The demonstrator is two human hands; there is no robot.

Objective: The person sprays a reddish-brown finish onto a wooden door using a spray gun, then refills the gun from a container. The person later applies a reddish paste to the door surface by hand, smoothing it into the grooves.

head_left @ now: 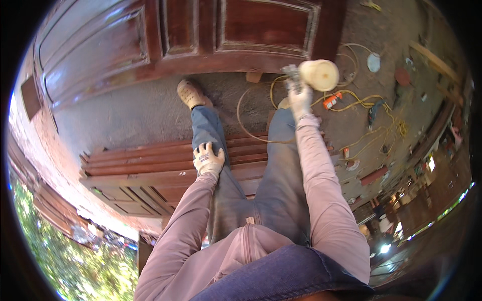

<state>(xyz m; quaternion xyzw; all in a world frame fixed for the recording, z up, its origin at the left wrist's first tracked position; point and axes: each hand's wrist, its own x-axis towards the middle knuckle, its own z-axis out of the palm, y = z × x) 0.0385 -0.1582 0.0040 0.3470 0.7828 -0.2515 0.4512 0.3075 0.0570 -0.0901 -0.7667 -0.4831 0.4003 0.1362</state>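
Observation:
In my gloved right hand (300,102) is a spray gun (292,73), its metal body blurred, with a round cream-coloured cup (321,75) on it. The fingers are wrapped round the gun's grip. A thin hose (240,111) curves from near the gun down past my right leg. Ahead of it lies a dark red-brown panelled wooden door (261,25), its near edge close to the gun. My gloved left hand (207,158) rests on my left thigh with its fingers spread, holding nothing.
Behind my legs lie stacked red-brown wooden panels (135,175). On the ground to the right are tangled yellow cords (361,102), an orange-and-white object (332,101), a pale round lid (373,62), a reddish disc (402,77) and a wooden plank (434,61). Greenery shows at lower left.

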